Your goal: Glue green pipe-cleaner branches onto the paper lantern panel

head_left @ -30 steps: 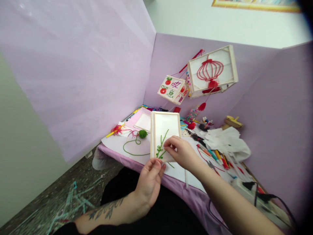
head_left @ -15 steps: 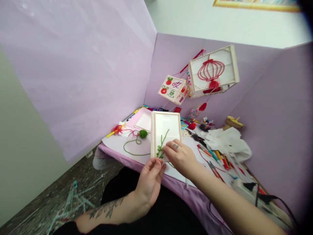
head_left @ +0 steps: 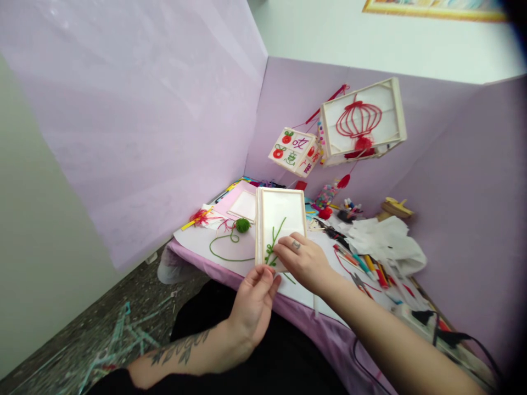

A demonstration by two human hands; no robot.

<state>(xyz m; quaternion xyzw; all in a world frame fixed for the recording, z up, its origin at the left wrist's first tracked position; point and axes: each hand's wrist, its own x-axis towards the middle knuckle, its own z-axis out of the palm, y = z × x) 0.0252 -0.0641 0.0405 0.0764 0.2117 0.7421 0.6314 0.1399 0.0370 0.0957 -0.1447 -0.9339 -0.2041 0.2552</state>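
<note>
A white panel box with a pale wooden frame (head_left: pixel 284 206) is tilted up above the table, green yarn (head_left: pixel 270 247) forming stems and small loops on its lower face. My left hand (head_left: pixel 255 299) grips the bottom edge between thumb and fingers. Bent fingers of my right hand (head_left: pixel 302 260) press on the lower part of the panel beside the yarn; whether they pinch a strand is hidden. A ball of green yarn (head_left: pixel 242 225) lies to the left, its loose strand curving over the white sheet toward the box.
Two decorated lanterns hang at the back, a large one (head_left: pixel 366 120) and a smaller one (head_left: pixel 293 152). Along the right lie white crumpled cloth (head_left: pixel 381 241), pens (head_left: pixel 373 267) and scissors (head_left: pixel 359 282). A flat frame (head_left: pixel 244 206) rests behind the yarn ball.
The whole view has shifted slightly. Both hands keep nearly the same places on the box.
</note>
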